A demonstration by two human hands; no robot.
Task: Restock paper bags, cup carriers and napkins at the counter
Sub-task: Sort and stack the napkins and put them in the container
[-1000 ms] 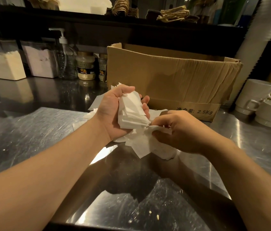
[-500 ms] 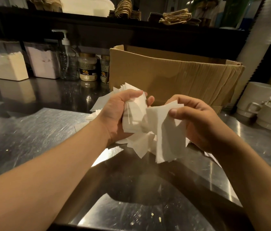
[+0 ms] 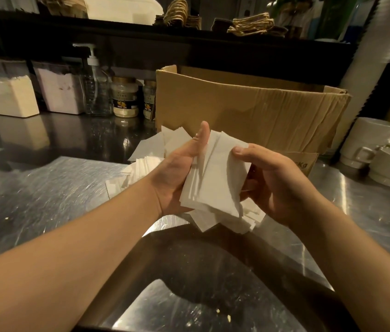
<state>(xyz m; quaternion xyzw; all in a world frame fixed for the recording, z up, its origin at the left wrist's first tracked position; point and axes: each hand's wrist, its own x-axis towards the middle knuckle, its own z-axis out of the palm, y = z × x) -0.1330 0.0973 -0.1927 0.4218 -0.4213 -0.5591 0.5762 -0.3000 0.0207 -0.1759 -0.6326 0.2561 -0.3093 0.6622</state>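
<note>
A stack of white paper napkins [image 3: 215, 178] is held between both hands above the steel counter [image 3: 33, 202]. My left hand [image 3: 177, 168] grips the stack's left side, thumb pointing up along its edge. My right hand [image 3: 277, 180] holds the right side, thumb pressed on the top sheet and fingers curled beneath. More loose napkins [image 3: 146, 154] lie scattered on the counter behind and under my hands.
An open cardboard box [image 3: 249, 111] stands right behind the napkins. At the back left are two napkin holders [image 3: 12, 97], a pump bottle [image 3: 95, 87] and jars [image 3: 124, 97]. White cups [image 3: 376, 149] sit at the right. Paper bags [image 3: 251, 26] lie on the upper shelf.
My right hand lifted a bunch of napkins off the counter pile and brought it onto the stack in my left hand. Both hands now hold one stack together.
</note>
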